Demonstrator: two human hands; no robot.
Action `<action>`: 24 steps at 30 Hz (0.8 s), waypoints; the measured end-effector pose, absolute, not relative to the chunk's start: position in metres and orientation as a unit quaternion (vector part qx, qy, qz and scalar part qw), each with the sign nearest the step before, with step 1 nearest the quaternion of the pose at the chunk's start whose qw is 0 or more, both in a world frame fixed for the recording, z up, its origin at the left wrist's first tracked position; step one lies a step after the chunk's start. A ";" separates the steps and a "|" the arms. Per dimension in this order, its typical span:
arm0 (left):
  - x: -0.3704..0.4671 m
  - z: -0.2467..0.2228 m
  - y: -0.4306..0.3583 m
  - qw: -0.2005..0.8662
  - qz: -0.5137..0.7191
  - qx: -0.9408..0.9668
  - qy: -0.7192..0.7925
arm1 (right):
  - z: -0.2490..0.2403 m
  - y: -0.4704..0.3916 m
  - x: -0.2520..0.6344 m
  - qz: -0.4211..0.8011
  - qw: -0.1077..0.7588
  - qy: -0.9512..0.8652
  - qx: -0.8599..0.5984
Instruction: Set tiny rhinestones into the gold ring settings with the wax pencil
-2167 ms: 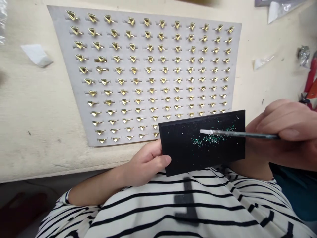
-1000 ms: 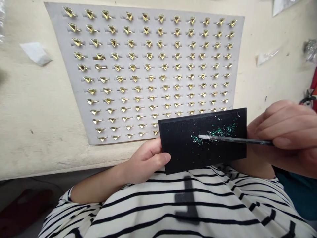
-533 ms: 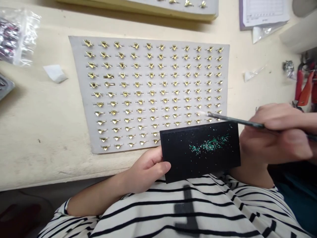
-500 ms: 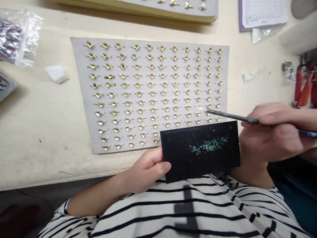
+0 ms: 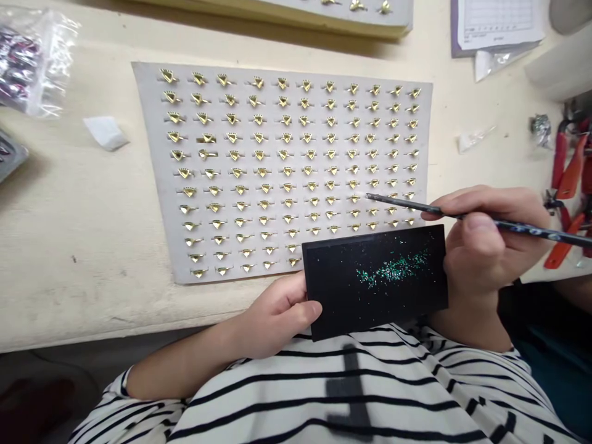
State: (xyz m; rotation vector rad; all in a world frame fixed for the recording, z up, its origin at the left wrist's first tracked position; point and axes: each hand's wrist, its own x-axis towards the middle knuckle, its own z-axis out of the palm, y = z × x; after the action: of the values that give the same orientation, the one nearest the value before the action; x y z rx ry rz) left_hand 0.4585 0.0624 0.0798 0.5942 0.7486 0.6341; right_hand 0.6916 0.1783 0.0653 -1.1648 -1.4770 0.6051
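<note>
My left hand [image 5: 282, 317] grips the left edge of a flat black tray [image 5: 342, 314], thumb on top, and holds it tilted over my lap. Tiny green and clear stones [image 5: 393, 268] lie scattered across the tray's middle. In my right hand [image 5: 490, 243] is a thin dark brush-like stick [image 5: 411, 203], pinched between thumb and fingers. Its tip hovers over or touches the lower right part of a grey foam pad [image 5: 160, 185]; which of the two I cannot tell. Rows of gold rings [image 5: 287, 153] with triangular heads stand in the pad, and the tray hides some of the lowest ones.
Another ring pad [image 5: 388, 28] lies at the back. Red-handled pliers [image 5: 571, 166] and a small bag of stones [image 5: 540, 129] are at right, near a notepad [image 5: 497, 28]. A plastic bag [image 5: 34, 68] and a white paper scrap [image 5: 105, 132] lie at left.
My right hand has moved left with the stick, whose tip now sits further left over the rings. The left hand and tray have hardly moved; the view shifted slightly.
</note>
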 end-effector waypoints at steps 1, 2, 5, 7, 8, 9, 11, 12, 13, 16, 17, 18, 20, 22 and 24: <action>0.459 0.080 0.062 0.840 0.301 0.283 0.354 | 0.065 0.178 0.691 0.252 0.547 -0.625 -0.497; 0.459 0.080 0.062 0.839 0.302 0.284 0.353 | 0.066 0.178 0.691 0.250 0.544 -0.625 -0.501; 0.459 0.080 0.062 0.839 0.300 0.279 0.358 | 0.067 0.177 0.690 0.256 0.541 -0.623 -0.504; 0.459 0.081 0.062 0.839 0.296 0.274 0.366 | 0.067 0.177 0.689 0.262 0.543 -0.617 -0.506; 0.459 0.081 0.062 0.838 0.293 0.272 0.370 | 0.067 0.178 0.689 0.262 0.544 -0.615 -0.508; 0.459 0.081 0.063 0.838 0.292 0.271 0.373 | 0.067 0.178 0.690 0.261 0.544 -0.615 -0.508; 0.459 0.082 0.063 0.836 0.291 0.273 0.377 | 0.066 0.179 0.691 0.262 0.547 -0.620 -0.498; 0.459 0.082 0.063 0.835 0.291 0.274 0.378 | 0.065 0.179 0.691 0.262 0.548 -0.623 -0.494; 0.459 0.081 0.063 0.835 0.291 0.276 0.377 | 0.064 0.179 0.691 0.260 0.549 -0.624 -0.492; 0.458 0.081 0.062 0.838 0.290 0.271 0.374 | 0.064 0.180 0.690 0.254 0.545 -0.618 -0.506; 0.458 0.081 0.062 0.840 0.289 0.267 0.374 | 0.064 0.179 0.690 0.254 0.546 -0.615 -0.510; 0.458 0.081 0.062 0.841 0.287 0.264 0.374 | 0.065 0.179 0.691 0.253 0.551 -0.611 -0.509; 0.458 0.080 0.061 0.842 0.284 0.265 0.375 | 0.068 0.178 0.692 0.256 0.551 -0.607 -0.512; 0.458 0.080 0.061 0.841 0.280 0.268 0.378 | 0.071 0.177 0.694 0.272 0.533 -0.606 -0.524; 0.458 0.080 0.061 0.839 0.276 0.273 0.381 | 0.074 0.176 0.695 0.286 0.508 -0.606 -0.541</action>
State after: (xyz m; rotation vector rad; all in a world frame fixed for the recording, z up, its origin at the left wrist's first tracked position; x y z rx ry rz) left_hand 0.4575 0.0615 0.0803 0.5774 0.8062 0.5840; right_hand 0.6949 0.1761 0.0742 -1.3040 -1.4598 0.6888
